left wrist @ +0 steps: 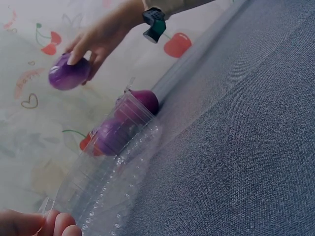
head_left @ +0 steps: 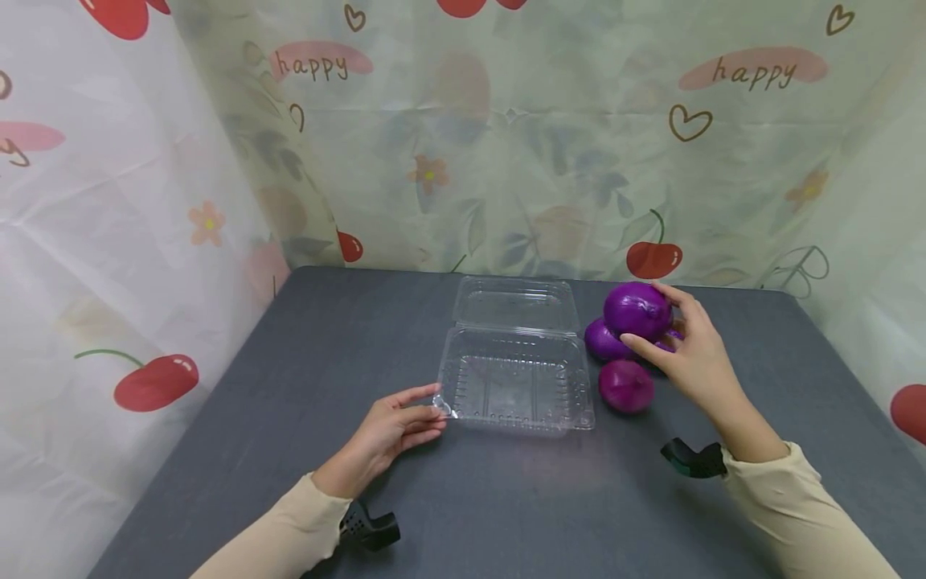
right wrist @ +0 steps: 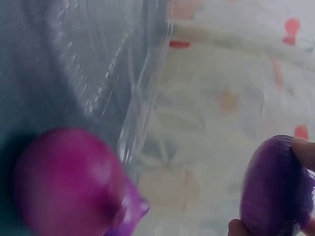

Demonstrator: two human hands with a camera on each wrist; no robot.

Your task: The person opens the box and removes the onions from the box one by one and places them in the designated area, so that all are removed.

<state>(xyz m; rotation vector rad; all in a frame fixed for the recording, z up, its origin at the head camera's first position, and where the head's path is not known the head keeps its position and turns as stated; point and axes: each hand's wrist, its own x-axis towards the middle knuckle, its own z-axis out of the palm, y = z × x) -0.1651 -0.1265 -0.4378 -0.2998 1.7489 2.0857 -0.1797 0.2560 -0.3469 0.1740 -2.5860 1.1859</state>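
A clear plastic clamshell box point(head_left: 517, 386) lies with its lid folded back, away from the person. At its near left corner, my left hand point(head_left: 396, 430) pinches the rim between thumb and fingers; the left wrist view shows these fingertips point(left wrist: 61, 223) on the edge. My right hand point(head_left: 690, 350) grips a shiny purple onion point(head_left: 638, 310) from its right side. In the left wrist view this onion point(left wrist: 68, 73) is up in the air, above the others. Below it, a magenta onion point(head_left: 626, 387) and a purple onion point(head_left: 604, 341) rest on the table, right of the box.
More purple point(head_left: 671, 341) shows behind the right hand's fingers, partly hidden. Dark grey cloth covers the table point(head_left: 325, 346). Printed curtains point(head_left: 506, 161) hang along its back and sides. Each wrist carries a black camera mount point(head_left: 693, 458).
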